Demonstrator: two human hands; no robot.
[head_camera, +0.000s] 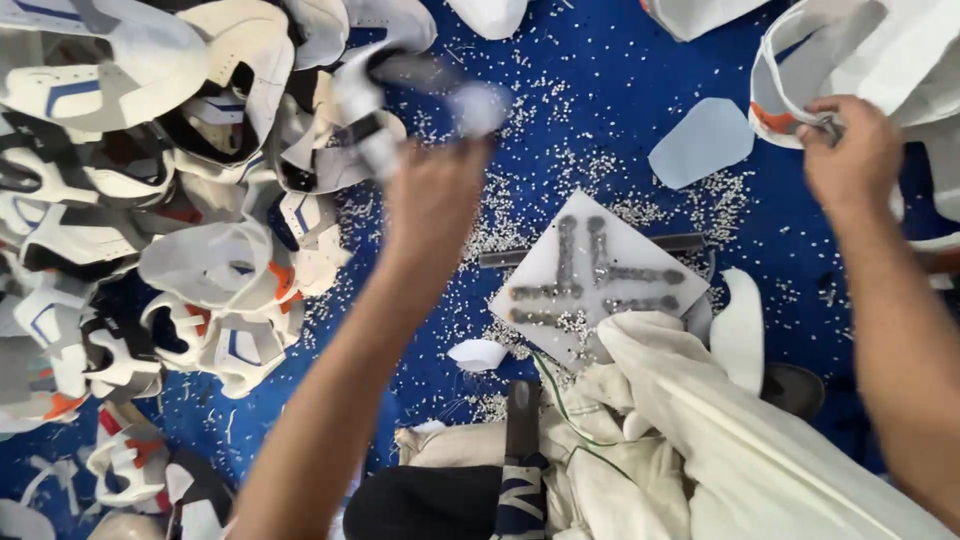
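Left hand (435, 200) gripping blurred shoe upper (400, 90) beside crowded pile (150, 200), right hand (850, 155) pinching white upper (840, 60), blue floor (600, 80) open between.

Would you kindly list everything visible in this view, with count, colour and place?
Shoe uppers: a large pile, too many to count, white with blue and orange accents, left side.
Blue surface: one, covers the whole work area.
Punched scraps: countless, white, scattered over the middle.
Cutting pad: one, white with dark worn tracks, centre.
Flat cut piece: one, pale blue-white, upper right of centre.
Cloth: one bundle, cream, lower right.
Blurred shoe piece: one, white and dark, in the left hand's grip.
Shoe upper: one, white with orange, in the right hand's grip.
Left hand: centre, raised.
Right hand: upper right.
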